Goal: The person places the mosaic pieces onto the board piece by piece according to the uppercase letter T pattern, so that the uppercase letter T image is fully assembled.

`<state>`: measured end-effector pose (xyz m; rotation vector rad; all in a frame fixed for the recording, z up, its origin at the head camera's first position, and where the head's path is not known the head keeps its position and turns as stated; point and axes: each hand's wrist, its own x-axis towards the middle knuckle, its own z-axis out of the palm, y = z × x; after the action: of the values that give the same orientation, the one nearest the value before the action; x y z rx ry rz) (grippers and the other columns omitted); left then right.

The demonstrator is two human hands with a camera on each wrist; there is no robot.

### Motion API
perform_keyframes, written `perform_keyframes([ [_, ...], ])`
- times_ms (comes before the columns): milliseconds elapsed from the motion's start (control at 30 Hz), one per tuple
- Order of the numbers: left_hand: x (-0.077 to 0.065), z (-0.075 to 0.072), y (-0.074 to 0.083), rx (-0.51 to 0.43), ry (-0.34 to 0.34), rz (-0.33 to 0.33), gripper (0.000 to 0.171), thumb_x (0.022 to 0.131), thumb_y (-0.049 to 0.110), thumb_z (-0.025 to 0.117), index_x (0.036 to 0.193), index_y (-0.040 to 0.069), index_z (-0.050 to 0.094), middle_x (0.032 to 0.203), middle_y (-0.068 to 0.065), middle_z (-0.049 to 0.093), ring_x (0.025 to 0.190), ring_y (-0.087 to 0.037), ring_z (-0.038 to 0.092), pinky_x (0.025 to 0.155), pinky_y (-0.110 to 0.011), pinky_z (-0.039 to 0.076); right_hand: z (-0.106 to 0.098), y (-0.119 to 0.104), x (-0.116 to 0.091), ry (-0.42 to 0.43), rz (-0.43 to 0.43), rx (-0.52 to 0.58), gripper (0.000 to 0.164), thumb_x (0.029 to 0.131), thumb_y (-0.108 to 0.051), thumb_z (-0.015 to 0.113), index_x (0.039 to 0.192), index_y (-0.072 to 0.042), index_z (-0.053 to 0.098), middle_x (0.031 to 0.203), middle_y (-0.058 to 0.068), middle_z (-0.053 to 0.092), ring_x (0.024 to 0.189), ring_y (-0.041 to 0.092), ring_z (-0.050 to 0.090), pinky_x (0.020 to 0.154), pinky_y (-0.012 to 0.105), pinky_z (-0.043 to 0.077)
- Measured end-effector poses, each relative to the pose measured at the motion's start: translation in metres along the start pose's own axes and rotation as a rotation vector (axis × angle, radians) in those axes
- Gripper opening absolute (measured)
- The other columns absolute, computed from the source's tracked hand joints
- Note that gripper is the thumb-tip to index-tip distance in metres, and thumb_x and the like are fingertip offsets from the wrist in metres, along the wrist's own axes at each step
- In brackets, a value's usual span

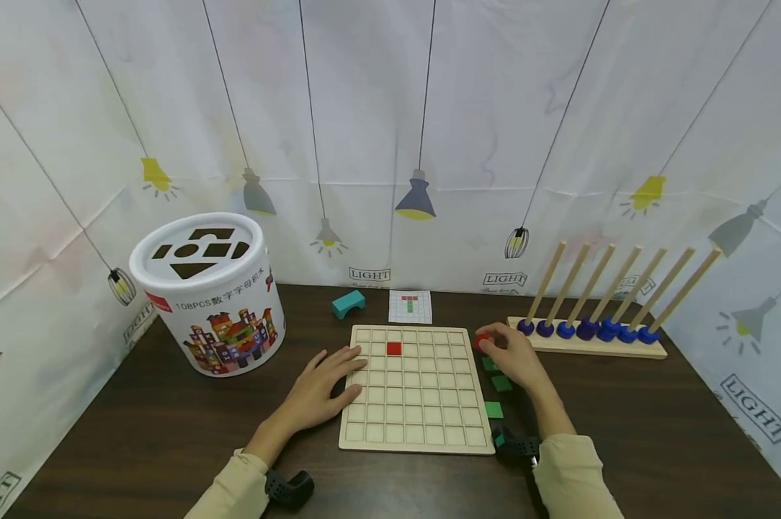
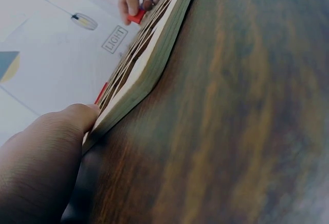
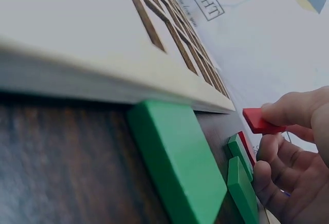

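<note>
Between thumb and finger my right hand (image 1: pixel 512 353) pinches a red square tile (image 3: pixel 257 121), lifted just off the right side of the wooden grid board (image 1: pixel 413 415). Below that hand, green tiles (image 1: pixel 501 383) lie in a line along the board's right edge; the right wrist view shows another red tile (image 3: pixel 248 147) beside them. My left hand (image 1: pixel 322 389) rests at the board's left edge, fingers extended over its rim. One red tile (image 1: pixel 394 349) sits in a cell of the second row from the top.
Behind the board lies a small card (image 1: pixel 410 307) printed with a red and green T, beside a teal arch block (image 1: pixel 348 304). A white block bucket (image 1: pixel 209 295) stands at the left. At the right is a peg rack (image 1: pixel 591 346) with blue and purple beads.
</note>
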<state>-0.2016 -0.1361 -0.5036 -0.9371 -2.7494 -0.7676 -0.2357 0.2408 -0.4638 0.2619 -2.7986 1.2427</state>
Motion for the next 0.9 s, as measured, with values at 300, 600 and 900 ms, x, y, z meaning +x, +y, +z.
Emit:
perform_keyframes([
  [300,0.001,0.001,0.000,0.000,0.010,0.014,0.049,0.096,0.045,0.049,0.140,0.023,0.048,0.152,-0.001,0.037,0.142,-0.024,0.032,0.115,-0.058,0.018,-0.002,-0.004,0.000,0.016,0.046,0.081,0.030,0.096,-0.021,0.056,0.120,-0.003,0.058,0.106,0.018,0.063,0.088,0.027,0.062,0.066,0.027,0.052],
  [600,0.001,0.001,-0.003,-0.002,0.020,0.013,0.049,0.096,0.042,0.051,0.140,0.022,0.048,0.152,-0.002,0.037,0.142,-0.025,0.032,0.115,-0.058,0.018,0.004,-0.008,0.007,0.015,0.061,0.179,0.027,0.096,-0.021,0.056,0.117,-0.004,0.059,0.106,0.018,0.063,0.091,0.029,0.064,0.075,0.034,0.057],
  [900,0.001,0.001,-0.003,0.007,0.019,0.018,0.049,0.096,0.044,0.049,0.140,0.024,0.048,0.152,-0.001,0.037,0.142,-0.024,0.032,0.115,-0.057,0.018,0.011,-0.013,0.009,0.003,0.107,0.232,0.028,0.097,-0.019,0.055,0.119,-0.002,0.058,0.108,0.019,0.060,0.089,0.026,0.065,0.075,0.029,0.058],
])
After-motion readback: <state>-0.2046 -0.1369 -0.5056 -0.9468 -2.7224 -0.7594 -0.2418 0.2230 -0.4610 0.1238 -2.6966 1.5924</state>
